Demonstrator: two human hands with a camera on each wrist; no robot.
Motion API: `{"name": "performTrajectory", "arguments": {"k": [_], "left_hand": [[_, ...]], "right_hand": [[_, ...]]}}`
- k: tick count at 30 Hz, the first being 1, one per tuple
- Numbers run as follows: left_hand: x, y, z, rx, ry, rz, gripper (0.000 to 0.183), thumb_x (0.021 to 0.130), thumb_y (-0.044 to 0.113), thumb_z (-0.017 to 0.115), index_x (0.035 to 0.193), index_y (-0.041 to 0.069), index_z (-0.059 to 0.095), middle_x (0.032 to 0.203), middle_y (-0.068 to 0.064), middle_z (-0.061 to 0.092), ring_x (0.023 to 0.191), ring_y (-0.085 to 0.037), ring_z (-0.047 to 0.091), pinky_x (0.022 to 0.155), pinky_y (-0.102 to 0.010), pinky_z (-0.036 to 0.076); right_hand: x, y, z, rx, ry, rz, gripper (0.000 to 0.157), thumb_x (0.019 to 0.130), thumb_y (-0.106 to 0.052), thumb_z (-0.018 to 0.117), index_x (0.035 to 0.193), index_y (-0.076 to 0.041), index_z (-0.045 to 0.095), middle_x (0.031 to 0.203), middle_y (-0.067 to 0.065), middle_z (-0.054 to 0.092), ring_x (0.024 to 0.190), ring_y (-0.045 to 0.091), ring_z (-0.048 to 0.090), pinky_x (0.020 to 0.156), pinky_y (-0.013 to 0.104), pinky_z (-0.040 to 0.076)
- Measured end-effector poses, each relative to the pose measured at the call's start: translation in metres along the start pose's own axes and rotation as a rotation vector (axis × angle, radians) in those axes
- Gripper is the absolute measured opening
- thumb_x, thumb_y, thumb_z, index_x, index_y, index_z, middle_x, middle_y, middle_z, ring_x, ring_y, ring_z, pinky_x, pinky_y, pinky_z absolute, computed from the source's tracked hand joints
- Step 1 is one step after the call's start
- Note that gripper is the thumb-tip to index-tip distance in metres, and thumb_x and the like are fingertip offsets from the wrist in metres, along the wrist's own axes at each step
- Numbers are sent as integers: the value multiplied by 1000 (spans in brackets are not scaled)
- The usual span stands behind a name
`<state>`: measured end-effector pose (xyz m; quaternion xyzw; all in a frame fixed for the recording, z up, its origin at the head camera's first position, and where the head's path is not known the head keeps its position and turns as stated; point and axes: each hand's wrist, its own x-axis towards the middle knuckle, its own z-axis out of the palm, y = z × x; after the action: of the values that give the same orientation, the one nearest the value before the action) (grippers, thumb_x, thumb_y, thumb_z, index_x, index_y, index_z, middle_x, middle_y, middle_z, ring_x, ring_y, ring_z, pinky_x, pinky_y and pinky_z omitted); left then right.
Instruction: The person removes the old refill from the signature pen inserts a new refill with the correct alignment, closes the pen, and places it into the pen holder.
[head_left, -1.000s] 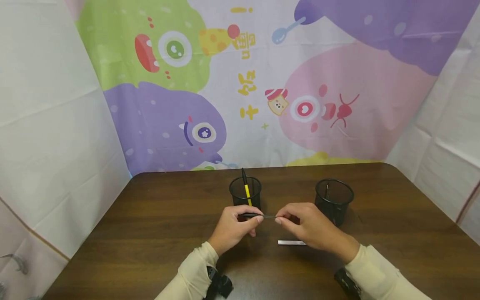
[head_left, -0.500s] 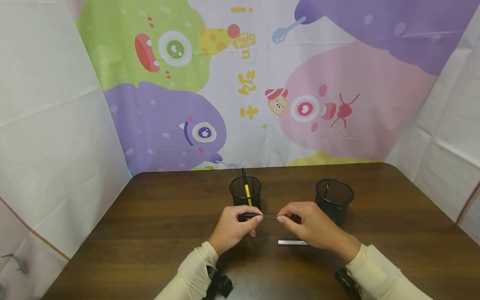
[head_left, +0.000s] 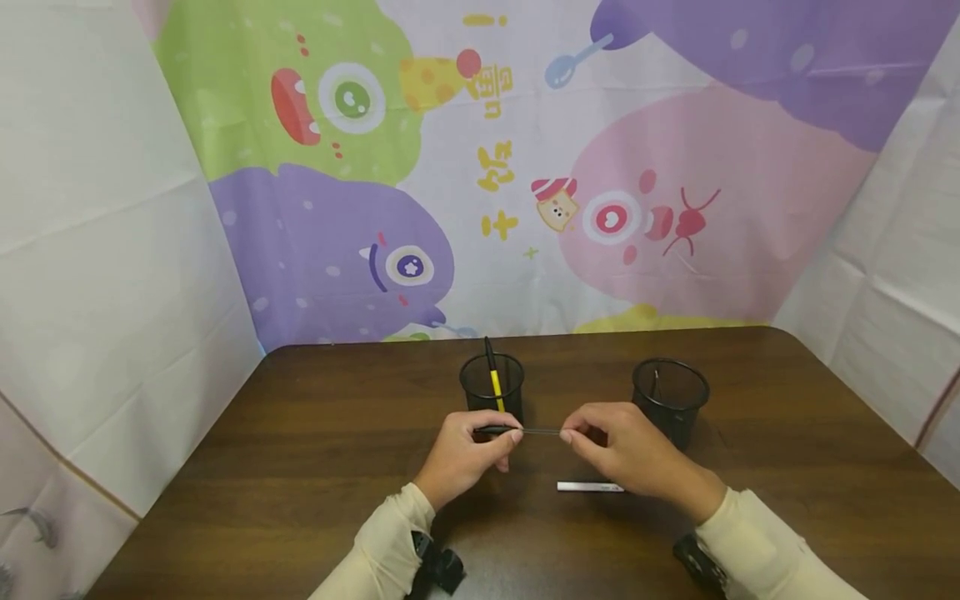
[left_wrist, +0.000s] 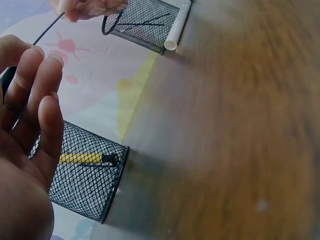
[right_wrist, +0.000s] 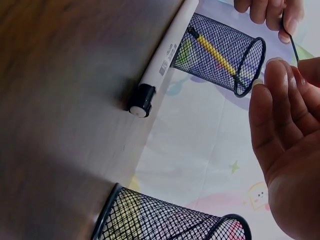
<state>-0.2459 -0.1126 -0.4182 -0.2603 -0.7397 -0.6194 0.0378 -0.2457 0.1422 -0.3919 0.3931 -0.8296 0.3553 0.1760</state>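
In my head view the left hand (head_left: 467, 454), just below centre of the frame, has its thumb and fingers closed on the black end of a slim rod (head_left: 540, 432). The right hand (head_left: 633, 450), at lower right of centre, pinches the rod's thin end between thumb and forefinger, so I see the rod lying level between the two. I cannot tell from here what the rod is. Just below the right hand, a white marker (head_left: 588, 487) lies on the bench (head_left: 300, 467), and my right wrist view shows its black end. Behind the left hand I have a black mesh cup (head_left: 474, 402) with a yellow and black pen (head_left: 495, 385) leaning in it. A second mesh cup (head_left: 678, 421) stands behind the right hand, at right of centre, with something thin and dark inside, too small for me to make out. Across the top of the frame hangs a cloth (head_left: 517, 283) printed with green, purple and pink cartoon monsters.
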Motion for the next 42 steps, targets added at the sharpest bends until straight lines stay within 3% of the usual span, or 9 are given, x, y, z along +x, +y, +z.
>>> {"name": "performTrajectory", "arguments": {"k": [3,9,17,24,32,36,42], "left_hand": [[-2,-3,1,-1,3,-13,13,93,9,72,103,1,74,65,-14,66,56,-17,64,60,-30,57],[-2,-5,2,7,-1,-18,12,93,3,69,103,-4,72,66,-22,65,55,-17,63,59,-30,57],[1,-1,1,9,8,10,13,93,9,72,103,0,73,64,-10,66,55,-16,63,59,-31,57],[2,-5,-1,-11,3,27,17,94,14,72,103,-1,73,71,-26,65,56,-17,64,57,-34,58],[2,-3,2,3,-6,8,14,95,8,70,104,-2,72,69,-22,65,56,-14,63,59,-32,58],[1,5,4,24,-8,7,12,94,3,69,103,-4,72,64,-14,65,55,-13,62,58,-29,56],[-3,24,6,11,-10,40,11,95,2,67,101,-7,70,63,-14,63,55,-14,62,56,-30,56]], "right_hand": [[-2,0,0,2,-13,15,11,92,-8,73,89,-19,71,75,-18,58,62,1,52,54,23,49],[-5,4,-2,0,-22,24,12,93,-9,72,90,-20,70,76,-18,58,63,1,52,55,23,49],[-2,5,-6,-10,-21,9,11,93,-9,72,91,-20,71,77,-18,59,64,1,52,55,25,50],[-1,2,-6,8,-39,-2,9,93,-10,72,97,-18,73,82,-14,65,67,0,56,57,27,53],[0,-1,-5,13,-49,4,9,93,-14,73,100,-19,73,82,-17,61,67,1,55,57,23,51],[0,-1,-3,13,-39,-18,8,92,-13,75,99,-18,73,81,-17,60,66,1,53,55,24,50],[0,-2,-1,12,-26,-47,9,92,-11,75,97,-19,73,81,-17,61,65,1,51,55,20,48]]}}
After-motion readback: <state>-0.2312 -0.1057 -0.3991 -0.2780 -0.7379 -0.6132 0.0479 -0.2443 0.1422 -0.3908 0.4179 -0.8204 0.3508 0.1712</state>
